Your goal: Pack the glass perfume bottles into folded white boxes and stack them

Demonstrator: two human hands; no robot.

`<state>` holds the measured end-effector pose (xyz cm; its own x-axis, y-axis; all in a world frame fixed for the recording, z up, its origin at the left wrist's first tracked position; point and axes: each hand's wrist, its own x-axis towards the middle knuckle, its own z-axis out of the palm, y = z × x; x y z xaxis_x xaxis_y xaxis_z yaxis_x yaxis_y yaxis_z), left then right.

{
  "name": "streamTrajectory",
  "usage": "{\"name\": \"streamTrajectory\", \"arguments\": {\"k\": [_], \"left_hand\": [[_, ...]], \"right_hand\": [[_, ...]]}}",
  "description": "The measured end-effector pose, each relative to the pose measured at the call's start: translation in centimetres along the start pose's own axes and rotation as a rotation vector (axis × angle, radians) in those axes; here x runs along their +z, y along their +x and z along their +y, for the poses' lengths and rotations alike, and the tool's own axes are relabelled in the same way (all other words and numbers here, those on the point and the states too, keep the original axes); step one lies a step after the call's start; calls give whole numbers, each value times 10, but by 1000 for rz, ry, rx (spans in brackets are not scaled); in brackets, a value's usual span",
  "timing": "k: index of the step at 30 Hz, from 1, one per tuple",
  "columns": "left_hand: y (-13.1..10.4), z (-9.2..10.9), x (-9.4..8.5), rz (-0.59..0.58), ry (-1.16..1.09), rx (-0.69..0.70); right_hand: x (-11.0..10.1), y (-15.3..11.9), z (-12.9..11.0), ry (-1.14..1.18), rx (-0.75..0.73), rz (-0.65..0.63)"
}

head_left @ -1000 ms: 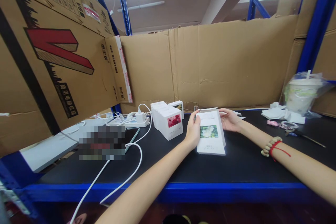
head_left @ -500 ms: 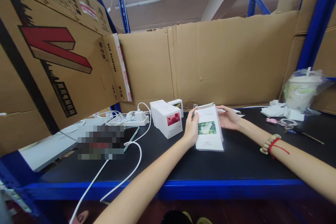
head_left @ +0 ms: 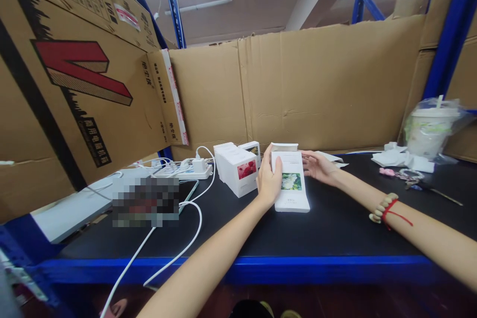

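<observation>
- One blue rail runs along the near edge of the black bench.
- A white carton with a white-flower picture is over the bench, right of centre, flap raised at its far end; whether its near end rests on the bench, I cannot tell.
- The left hand is closed around the carton's left side, thumb across the printed face.
- The right hand is half open, fingers loosely bent beside the carton's upper right edge; whether they touch it is unclear.
- Keys lie farther right.
- Left of the carton stands a row of white boxes, the nearest showing red flowers.
- A white power strip sits left of that row.
- A bagged cup stands far right.
- A cardboard panel closes the far side.
</observation>
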<state>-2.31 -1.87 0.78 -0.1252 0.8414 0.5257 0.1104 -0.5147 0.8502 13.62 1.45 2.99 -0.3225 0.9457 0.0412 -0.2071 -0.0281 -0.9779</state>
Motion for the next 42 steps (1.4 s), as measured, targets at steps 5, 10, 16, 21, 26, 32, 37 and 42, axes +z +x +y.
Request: {"name": "streamTrajectory", "arguments": {"k": [5, 10, 16, 21, 26, 32, 37, 42], "left_hand": [[3, -6, 3, 11, -26, -105], [2, -8, 4, -49, -11, -90], [-2, -6, 6, -88, 3, -76], [-1, -8, 8, -67, -14, -109], [0, -5, 8, -79, 29, -175], [1, -1, 10, -47, 11, -283], [1, -4, 11, -27, -69, -299], [2, -15, 11, -49, -181, -227]], "right_hand": [[1, 3, 2, -88, -58, 18], [1, 3, 2, -117, -63, 39], [0, 1, -1, -155, -96, 91], [-4, 4, -1, -191, -109, 80], [-7, 7, 1, -204, -95, 98], [-3, 6, 2, -205, -30, 174], [-3, 4, 1, -186, -36, 162], [-1, 2, 0, -171, -23, 159]]}}
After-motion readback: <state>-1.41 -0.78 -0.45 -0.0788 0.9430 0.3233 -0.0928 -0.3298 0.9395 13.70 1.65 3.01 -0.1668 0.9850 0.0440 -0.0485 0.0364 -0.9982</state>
